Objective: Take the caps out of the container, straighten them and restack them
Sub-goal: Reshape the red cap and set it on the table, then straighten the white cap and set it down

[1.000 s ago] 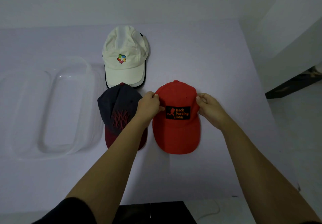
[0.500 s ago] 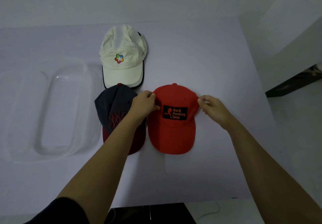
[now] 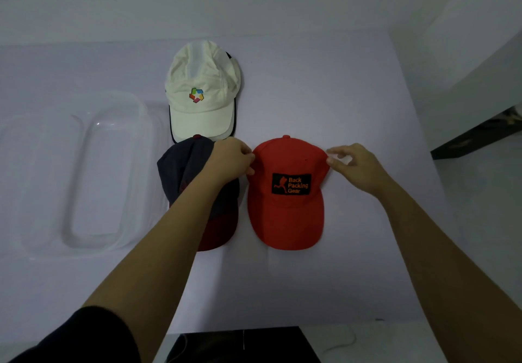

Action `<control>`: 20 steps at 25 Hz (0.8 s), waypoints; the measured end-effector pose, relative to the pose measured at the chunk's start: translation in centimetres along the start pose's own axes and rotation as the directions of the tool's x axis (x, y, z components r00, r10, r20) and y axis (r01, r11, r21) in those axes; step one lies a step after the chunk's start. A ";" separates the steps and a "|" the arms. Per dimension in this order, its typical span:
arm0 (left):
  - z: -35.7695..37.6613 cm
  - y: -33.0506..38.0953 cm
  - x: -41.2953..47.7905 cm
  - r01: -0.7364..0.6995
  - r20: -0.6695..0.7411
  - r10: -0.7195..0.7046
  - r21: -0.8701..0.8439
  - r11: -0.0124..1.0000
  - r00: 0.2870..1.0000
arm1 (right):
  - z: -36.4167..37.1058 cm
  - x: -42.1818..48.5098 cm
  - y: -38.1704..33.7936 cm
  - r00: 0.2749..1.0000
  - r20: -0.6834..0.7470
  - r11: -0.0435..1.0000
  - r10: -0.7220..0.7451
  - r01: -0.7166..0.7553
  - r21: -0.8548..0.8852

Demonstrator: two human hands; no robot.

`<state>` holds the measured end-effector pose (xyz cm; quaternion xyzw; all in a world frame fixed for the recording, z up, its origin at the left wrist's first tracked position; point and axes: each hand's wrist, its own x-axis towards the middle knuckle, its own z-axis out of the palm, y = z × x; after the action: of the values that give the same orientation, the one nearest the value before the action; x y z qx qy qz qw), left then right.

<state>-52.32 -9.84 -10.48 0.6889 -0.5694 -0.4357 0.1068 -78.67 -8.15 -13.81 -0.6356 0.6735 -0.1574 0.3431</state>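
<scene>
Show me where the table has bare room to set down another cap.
Bare table lies right of the white cap, beyond the red cap, and along the near edge in front of it. Crowded: the left, where the clear container, navy cap and white cap sit close together.

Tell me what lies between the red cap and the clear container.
Head view: the navy cap with a maroon brim lies between red cap and clear container, partly hidden by the left forearm.
</scene>
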 end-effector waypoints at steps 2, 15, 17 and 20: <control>-1.4 0.8 -0.4 -0.047 -0.054 0.045 -0.032 0.998 0.998 | -1.3 0.1 -0.9 0.998 -0.055 1.000 0.015 -0.014 0.014; -13.3 -2.2 -0.3 -0.215 -0.083 0.283 0.460 0.861 0.956 | 3.5 4.4 -18.9 0.936 0.178 0.953 -0.304 0.295 0.072; -14.1 -3.9 1.0 -0.199 -0.049 0.259 0.508 0.838 0.965 | 5.8 5.6 -20.2 0.938 0.228 0.965 -0.260 0.256 0.047; -14.5 -5.6 3.4 -0.188 -0.006 0.228 0.545 0.817 0.974 | 8.4 7.6 -21.0 0.935 0.293 0.973 -0.200 0.224 -0.050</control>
<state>-38.08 -16.09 -7.05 0.6394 -0.7368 -0.2184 -0.0248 -57.04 -16.60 -8.20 -0.7344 0.5501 -0.0719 0.3910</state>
